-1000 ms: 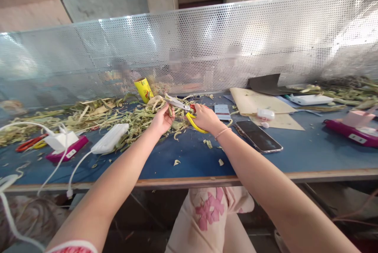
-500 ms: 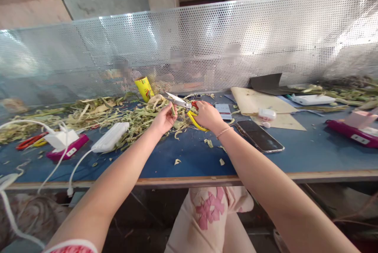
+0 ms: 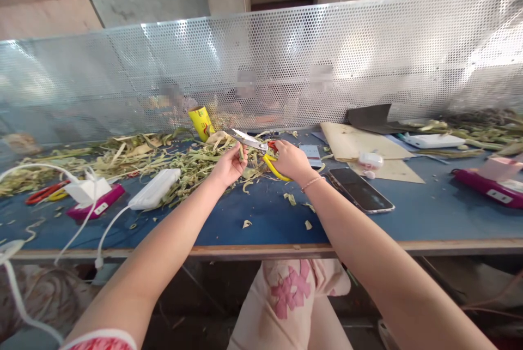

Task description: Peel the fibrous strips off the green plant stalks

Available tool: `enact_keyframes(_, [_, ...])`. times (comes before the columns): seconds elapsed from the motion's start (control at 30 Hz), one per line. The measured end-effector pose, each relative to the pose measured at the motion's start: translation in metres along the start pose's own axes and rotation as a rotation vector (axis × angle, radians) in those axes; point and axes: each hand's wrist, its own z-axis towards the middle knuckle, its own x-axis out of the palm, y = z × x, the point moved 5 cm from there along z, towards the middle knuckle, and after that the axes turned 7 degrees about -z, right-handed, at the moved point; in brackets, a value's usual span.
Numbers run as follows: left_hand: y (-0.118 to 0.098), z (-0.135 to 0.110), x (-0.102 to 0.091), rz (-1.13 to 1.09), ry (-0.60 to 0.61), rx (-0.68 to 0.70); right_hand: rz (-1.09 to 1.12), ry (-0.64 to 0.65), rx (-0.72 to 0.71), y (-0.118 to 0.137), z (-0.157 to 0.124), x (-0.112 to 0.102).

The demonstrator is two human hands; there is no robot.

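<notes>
My right hand grips a pair of scissors with red and yellow handles, their blades pointing left past my left hand. Between the fingers of my left hand is a short piece of green plant stem, close under the blades. Behind and to the left of it spreads a heap of dried green plant scraps. Small pale bits lie on the blue tabletop nearer to me.
A phone and a white earbud case lie right, by brown paper. Left are a white power bank, a purple power strip and other scissors. A yellow can stands before the perforated metal screen.
The view has shifted slightly. Both hands stay in nearly the same place, with the scissors still held beside the stem piece.
</notes>
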Motion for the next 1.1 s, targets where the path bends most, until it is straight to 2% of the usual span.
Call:
enact_keyframes(0.17, [0.0012, -0.0008, 0.0007, -0.038, 0.024, -0.031, 0.002, -0.032, -0.013, -0.0003, -0.0007, 0.0009])
enact_keyframes(0.43, [-0.0005, -0.003, 0.0025, -0.009, -0.003, 0.002, 0.024, -0.073, -0.011, -0.0011, 0.0005, 0.0016])
enact_keyframes(1.1, [-0.0025, -0.0014, 0.0018, 0.025, -0.018, 0.044, 0.001, -0.089, -0.004, 0.0015, 0.0001, -0.0028])
